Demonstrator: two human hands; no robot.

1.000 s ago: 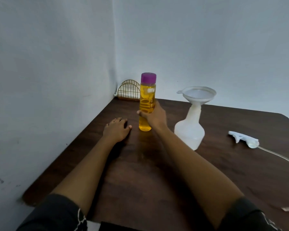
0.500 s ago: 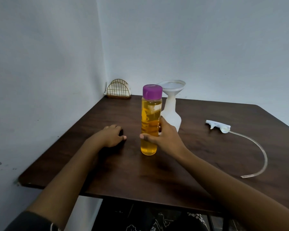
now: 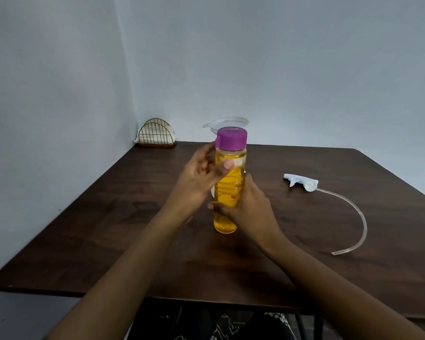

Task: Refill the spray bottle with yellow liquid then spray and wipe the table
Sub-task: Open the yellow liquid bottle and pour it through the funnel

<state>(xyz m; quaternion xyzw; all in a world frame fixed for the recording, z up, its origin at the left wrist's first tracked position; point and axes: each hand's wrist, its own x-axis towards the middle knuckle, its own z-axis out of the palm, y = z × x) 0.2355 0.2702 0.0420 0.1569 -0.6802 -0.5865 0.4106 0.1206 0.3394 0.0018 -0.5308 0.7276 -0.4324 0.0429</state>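
A clear bottle of yellow liquid (image 3: 227,190) with a purple cap (image 3: 231,138) is held upright above the dark wooden table (image 3: 108,229). My right hand (image 3: 245,209) grips its lower half. My left hand (image 3: 201,177) is raised at the bottle's upper left, fingers loosely spread, thumb across the front just below the cap. Behind the bottle stands the white spray bottle, almost wholly hidden; only the rim of the funnel (image 3: 223,122) in its neck shows. The white spray head (image 3: 301,182) with its clear tube (image 3: 353,222) lies on the table to the right.
A gold wire holder (image 3: 156,134) stands in the back left corner against the wall. Walls close off the table's left and far sides. The table's near edge runs just in front of my lap.
My left hand has lifted off the table and come up to the bottle's top. My right hand has brought the yellow bottle nearer and higher, in front of the spray bottle.
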